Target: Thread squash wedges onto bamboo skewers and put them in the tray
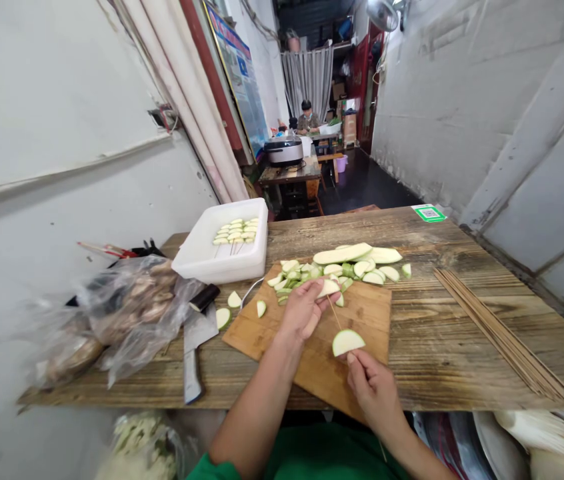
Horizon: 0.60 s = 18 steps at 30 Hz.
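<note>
Half-moon gourd slice, pale with a green rind (pixel 349 343), is riding on a thin wooden skewer (pixel 333 312) above the brown wooden cutting board (pixel 369 310). I'm having the right hand (pixel 375 387) pinch at its lower edge, while the left hand (pixel 306 310) is pinching another pale slice (pixel 329 288) by the skewer's upper end; whether it's pierced, I can't tell. Aiming through its middle, fingertips clear of the point, should be working best.

The vegetable slices (pixel 348 343) are creamy white with green rims, and the cutting board (pixel 365 313) is honey brown. The desk (pixel 432 360) is greyish brown with streaky grain; the box (pixel 227 265) is white, the sticks (pixel 499 333) tan.
</note>
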Motion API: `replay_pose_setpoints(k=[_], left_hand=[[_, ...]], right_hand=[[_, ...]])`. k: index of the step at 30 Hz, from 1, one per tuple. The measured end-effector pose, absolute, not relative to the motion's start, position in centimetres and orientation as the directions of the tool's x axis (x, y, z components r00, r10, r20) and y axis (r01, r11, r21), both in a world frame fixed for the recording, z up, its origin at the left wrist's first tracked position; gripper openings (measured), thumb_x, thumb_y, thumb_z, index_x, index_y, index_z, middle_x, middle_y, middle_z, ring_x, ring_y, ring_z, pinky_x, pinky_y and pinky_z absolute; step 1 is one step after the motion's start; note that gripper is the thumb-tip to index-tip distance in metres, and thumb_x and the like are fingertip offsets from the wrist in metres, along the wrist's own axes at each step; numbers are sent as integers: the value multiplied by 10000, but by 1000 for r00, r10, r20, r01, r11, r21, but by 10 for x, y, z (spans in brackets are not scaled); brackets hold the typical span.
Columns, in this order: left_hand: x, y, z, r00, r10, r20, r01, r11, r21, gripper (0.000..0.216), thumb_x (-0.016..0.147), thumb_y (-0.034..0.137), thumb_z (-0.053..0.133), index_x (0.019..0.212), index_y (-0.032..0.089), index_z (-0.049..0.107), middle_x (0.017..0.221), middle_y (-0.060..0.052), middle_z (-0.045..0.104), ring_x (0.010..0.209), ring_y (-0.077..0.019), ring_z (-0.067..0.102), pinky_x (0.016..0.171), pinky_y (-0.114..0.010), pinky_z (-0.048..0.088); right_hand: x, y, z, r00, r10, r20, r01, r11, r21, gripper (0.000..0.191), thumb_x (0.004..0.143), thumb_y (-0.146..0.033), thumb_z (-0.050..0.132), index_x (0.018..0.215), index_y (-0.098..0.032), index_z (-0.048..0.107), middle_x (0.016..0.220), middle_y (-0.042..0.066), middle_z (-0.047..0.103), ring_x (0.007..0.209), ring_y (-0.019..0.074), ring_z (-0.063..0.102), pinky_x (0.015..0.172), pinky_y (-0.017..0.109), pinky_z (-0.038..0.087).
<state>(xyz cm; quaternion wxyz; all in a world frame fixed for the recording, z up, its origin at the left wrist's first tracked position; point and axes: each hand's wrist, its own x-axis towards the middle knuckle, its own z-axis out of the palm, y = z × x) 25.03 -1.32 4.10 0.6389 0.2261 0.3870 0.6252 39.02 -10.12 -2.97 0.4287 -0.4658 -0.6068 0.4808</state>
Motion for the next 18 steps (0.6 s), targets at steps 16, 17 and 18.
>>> replay_pose_setpoints(k=[16, 17, 18], left_hand=[[256, -6, 31, -38, 982, -188, -642, 120, 757, 183, 775, 210, 602, 925, 105, 609, 916, -113, 672, 862, -167, 643, 846, -328, 496], [257, -4, 30, -21, 982, -187, -648, 129, 751, 198, 776, 219, 602, 941, 109, 606, 919, -116, 672, 865, -171, 643, 844, -331, 498], [259, -3, 30, 2, 983, -183, -653, 140, 744, 207, 778, 230, 601, 949, 113, 605, 919, -117, 672, 867, -177, 644, 843, -335, 500]], right_hand=[[391, -100, -25, -214, 977, -24, 67, -10, -998, 387, 853, -497, 414, 778, -146, 559, 489, -70, 276, 429, 78, 274, 403, 196, 199], [391, -100, -27, -207, 978, -33, 48, -24, -999, 396, 850, -511, 412, 779, -149, 556, 484, -72, 270, 423, 78, 270, 399, 196, 192], [391, -100, -29, -195, 980, -42, 30, -37, -999, 406, 845, -526, 410, 775, -152, 550, 481, -75, 261, 418, 77, 261, 396, 196, 184]])
